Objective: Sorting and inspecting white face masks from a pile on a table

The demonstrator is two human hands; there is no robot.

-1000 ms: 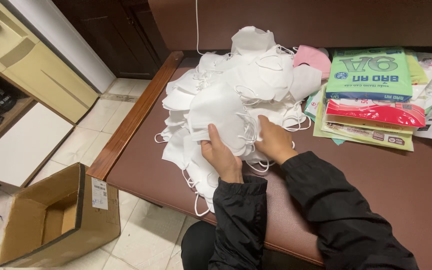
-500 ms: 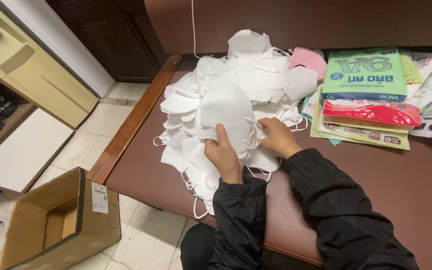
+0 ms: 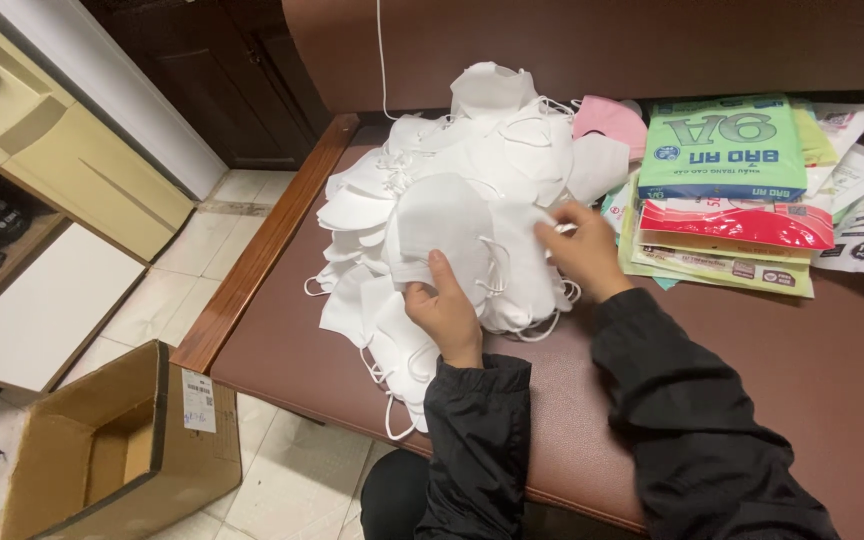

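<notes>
A big heap of white face masks [image 3: 472,160] lies on a brown padded bench [image 3: 752,360]. My left hand [image 3: 444,310] grips one white mask [image 3: 440,228] by its lower edge and holds it up over the heap. My right hand [image 3: 580,250] rests on the heap's right side, its fingers pinching a white ear loop or mask edge; which one I cannot tell. Both arms wear black sleeves. A pink mask [image 3: 607,122] shows at the heap's far right.
A stack of flat mask packets, green [image 3: 724,148], red [image 3: 737,222] and yellow-green, lies to the right of the heap. An open cardboard box [image 3: 112,450] stands on the tiled floor at lower left. A wooden rail [image 3: 262,240] edges the bench. Cream cabinets stand at far left.
My left hand has lifted the mask higher and tilted it upright. My right hand has moved right, away from the mask, onto the heap's right side.
</notes>
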